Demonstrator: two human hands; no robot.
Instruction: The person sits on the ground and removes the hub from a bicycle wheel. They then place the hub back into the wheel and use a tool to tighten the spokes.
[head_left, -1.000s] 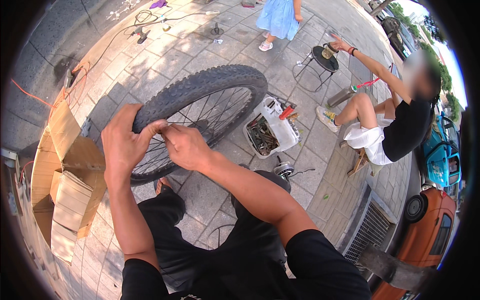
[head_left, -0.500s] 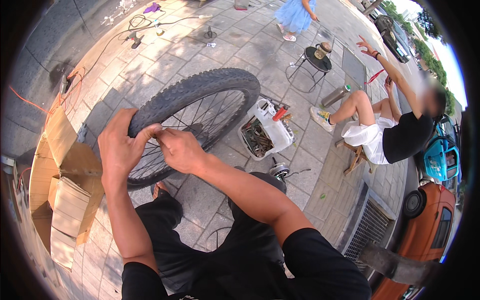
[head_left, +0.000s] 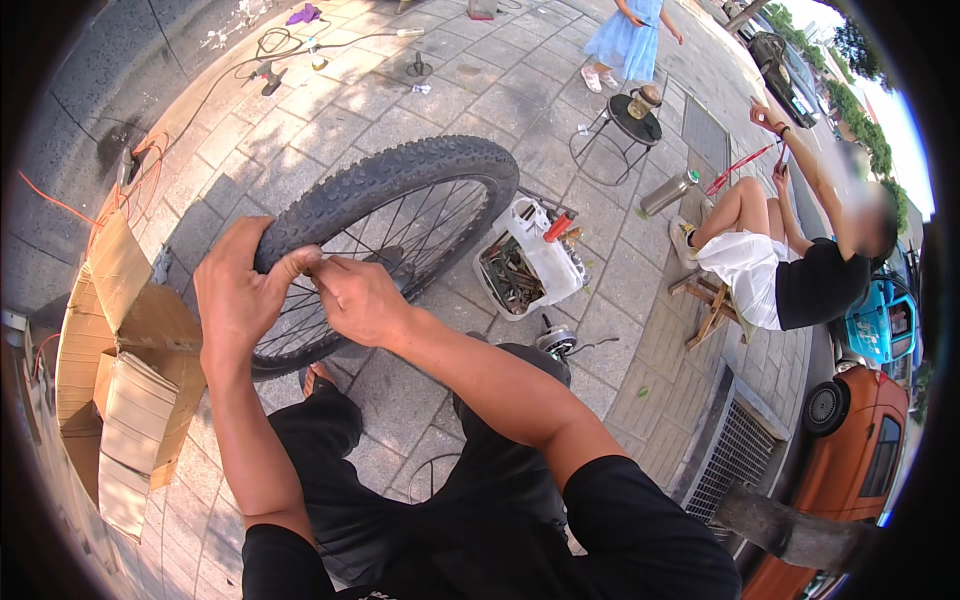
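A bicycle wheel (head_left: 440, 152) with a knobbly black tyre and dark spokes stands tilted in front of me, its lower part close to my foot. Around the tyre's near left side wraps my left hand (head_left: 240, 285), its thumb pressing toward the inner edge. My right hand (head_left: 362, 300) is pinched at the rim beside that thumb, over the spokes. What lies between its fingertips is too small and hidden to make out.
Right of the wheel sit a white plastic container (head_left: 530, 262) of small metal parts and a wheel hub (head_left: 556, 340). A torn cardboard box (head_left: 140, 400) stands left. Beyond are a round stool (head_left: 632, 120), a steel flask (head_left: 670, 192), a drill (head_left: 268, 77) and a seated person (head_left: 800, 275).
My hands and the wheel hold nearly the same place. The seated person has drawn in a leg and lowered the raised hand; the person in a blue dress has stepped to the right.
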